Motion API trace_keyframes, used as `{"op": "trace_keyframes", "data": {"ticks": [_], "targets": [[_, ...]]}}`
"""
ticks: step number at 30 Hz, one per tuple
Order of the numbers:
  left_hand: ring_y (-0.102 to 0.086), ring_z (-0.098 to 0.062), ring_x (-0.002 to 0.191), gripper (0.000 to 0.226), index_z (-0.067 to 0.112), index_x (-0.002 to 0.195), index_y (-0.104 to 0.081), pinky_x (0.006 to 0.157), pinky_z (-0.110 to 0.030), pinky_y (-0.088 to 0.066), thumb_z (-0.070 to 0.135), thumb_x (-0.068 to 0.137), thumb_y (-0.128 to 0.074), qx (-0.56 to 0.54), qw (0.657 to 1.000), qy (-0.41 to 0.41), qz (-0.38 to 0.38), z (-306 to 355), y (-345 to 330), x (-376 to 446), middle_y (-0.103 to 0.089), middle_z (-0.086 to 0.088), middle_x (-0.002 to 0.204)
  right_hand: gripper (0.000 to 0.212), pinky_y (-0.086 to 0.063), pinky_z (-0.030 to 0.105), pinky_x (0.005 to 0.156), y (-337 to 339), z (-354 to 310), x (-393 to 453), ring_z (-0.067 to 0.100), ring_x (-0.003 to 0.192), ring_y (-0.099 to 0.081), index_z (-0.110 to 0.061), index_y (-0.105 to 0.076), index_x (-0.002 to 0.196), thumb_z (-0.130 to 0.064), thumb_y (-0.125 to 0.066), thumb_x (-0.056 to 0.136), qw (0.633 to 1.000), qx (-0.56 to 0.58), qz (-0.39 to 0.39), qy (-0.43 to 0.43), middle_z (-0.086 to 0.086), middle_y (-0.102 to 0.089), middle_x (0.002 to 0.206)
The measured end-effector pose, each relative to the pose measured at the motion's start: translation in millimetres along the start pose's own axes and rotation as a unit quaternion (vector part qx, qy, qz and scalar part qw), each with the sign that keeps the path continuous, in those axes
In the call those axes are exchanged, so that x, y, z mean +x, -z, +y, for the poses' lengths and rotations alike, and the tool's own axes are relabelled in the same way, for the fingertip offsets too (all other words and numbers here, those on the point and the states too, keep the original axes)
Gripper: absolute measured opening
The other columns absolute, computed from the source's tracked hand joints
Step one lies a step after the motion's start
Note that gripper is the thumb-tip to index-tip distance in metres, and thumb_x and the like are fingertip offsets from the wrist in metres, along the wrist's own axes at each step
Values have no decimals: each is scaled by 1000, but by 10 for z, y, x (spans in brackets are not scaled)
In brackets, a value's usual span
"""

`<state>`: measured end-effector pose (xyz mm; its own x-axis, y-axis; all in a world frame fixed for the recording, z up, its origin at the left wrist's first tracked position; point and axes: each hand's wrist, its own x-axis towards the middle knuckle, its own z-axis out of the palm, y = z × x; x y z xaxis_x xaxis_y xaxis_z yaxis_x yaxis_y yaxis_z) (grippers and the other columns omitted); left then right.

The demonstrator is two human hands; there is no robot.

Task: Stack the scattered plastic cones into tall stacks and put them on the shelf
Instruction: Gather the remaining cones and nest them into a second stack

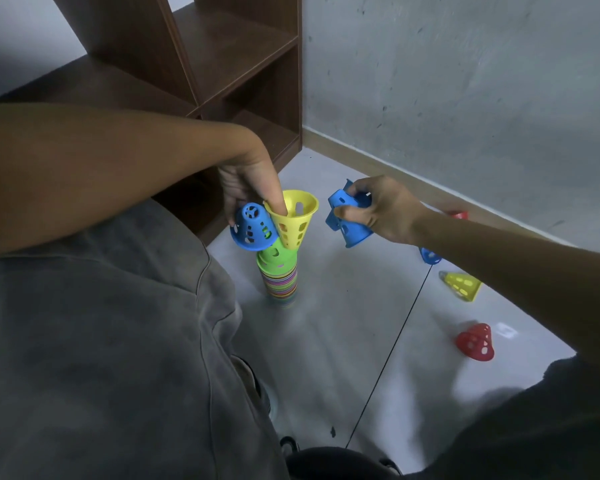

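Observation:
A tall stack of coloured cones [280, 278] stands on the floor, a green cone on top. Above it my left hand [246, 181] holds an upturned yellow cone [293, 220] with a finger inside its mouth, and a blue cone [253, 226] against it. To the right my right hand [385, 209] grips two blue cones [349, 216] in the air. Loose on the floor at the right lie a blue cone [430, 256], a yellow cone [461, 285], a red cone [475, 342] and another red cone [459, 214] by the wall.
The dark wooden shelf [229, 60] stands at the back left, its compartments bare. A grey concrete wall [465, 98] with a skirting runs along the right. My grey-clad knee [101, 341] fills the lower left. The floor is grey tile.

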<state>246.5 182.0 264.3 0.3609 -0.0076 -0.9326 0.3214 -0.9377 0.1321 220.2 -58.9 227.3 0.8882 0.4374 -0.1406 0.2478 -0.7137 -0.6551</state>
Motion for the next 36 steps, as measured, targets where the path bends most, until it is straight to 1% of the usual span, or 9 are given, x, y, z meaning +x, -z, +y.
{"op": "trace_keyframes", "data": {"ticks": [2, 7, 12, 17, 21, 23, 28, 32, 36], "targets": [[-70, -23, 103, 43, 10, 133, -60, 64, -29, -59, 35, 100, -52, 51, 995, 1, -84, 77, -3, -61, -72, -11, 121, 17, -41, 14, 61, 45, 6, -32, 5, 71, -53, -17, -67, 98, -33, -69, 91, 1000, -2, 1, -5, -5, -58, 89], [-74, -20, 90, 35, 9, 125, -62, 65, -30, -59, 31, 103, -46, 49, 996, -15, -73, 107, -35, -77, -76, -8, 104, 24, -42, 14, 61, 132, -39, -29, 10, 73, -52, -10, -69, 105, -30, -68, 92, 1000, 14, 4, -12, 4, -62, 97], [-71, -25, 99, 42, 5, 130, -61, 69, -30, -60, 32, 101, -50, 39, 995, -29, -90, 103, -38, -51, -73, -13, 113, 28, -38, 4, 54, 103, 47, -32, 19, 83, -51, -6, -69, 108, -29, -69, 91, 999, 37, 21, -27, 11, -64, 106], [-70, -26, 99, 40, 5, 130, -59, 68, -31, -60, 32, 103, -46, 20, 996, -42, -82, 77, -53, -24, -73, -14, 113, 27, -37, 1, 51, 75, 123, -29, 16, 78, -50, -7, -69, 107, -29, -69, 92, 998, 42, 17, -34, 9, -63, 108], [-71, -24, 94, 36, 8, 124, -61, 66, -31, -59, 33, 104, -45, 24, 995, -51, -83, 49, -83, -35, -75, -11, 106, 25, -43, 16, 64, 17, 149, 7, 18, 80, -52, -11, -70, 100, -34, -71, 89, 998, 42, 15, -34, 6, -64, 100], [-72, -22, 89, 34, 9, 123, -62, 64, -31, -59, 32, 104, -45, 30, 995, -56, -77, 40, -102, -36, -76, -9, 101, 25, -43, 19, 65, -4, 145, 25, 17, 78, -51, -11, -70, 98, -34, -71, 88, 998, 44, 12, -31, 7, -65, 100], [-71, -26, 93, 37, 7, 131, -57, 60, -31, -58, 31, 104, -47, 31, 994, -83, -64, 51, -65, -82, -72, -15, 111, 25, -43, 18, 64, -4, 101, 53, 17, 79, -52, -10, -70, 100, -33, -71, 89, 998, 50, 16, -25, 8, -65, 100], [-70, -25, 81, 30, 10, 121, -60, 55, -30, -56, 31, 102, -51, 51, 993, -96, -46, 92, -2, -236, -74, -12, 97, 25, -41, 17, 62, -10, 104, 56, 10, 72, -51, -11, -70, 101, -33, -71, 89, 998, 46, 15, -27, 4, -62, 97], [-67, -24, 70, 30, 14, 114, -68, 53, -31, -53, 33, 104, -47, 29, 991, -128, -3, 89, 12, -361, -74, -7, 88, 24, -41, 15, 62, -6, 118, 45, 13, 74, -51, -11, -71, 101, -32, -71, 90, 998, 45, 20, -29, 3, -61, 97]]}}
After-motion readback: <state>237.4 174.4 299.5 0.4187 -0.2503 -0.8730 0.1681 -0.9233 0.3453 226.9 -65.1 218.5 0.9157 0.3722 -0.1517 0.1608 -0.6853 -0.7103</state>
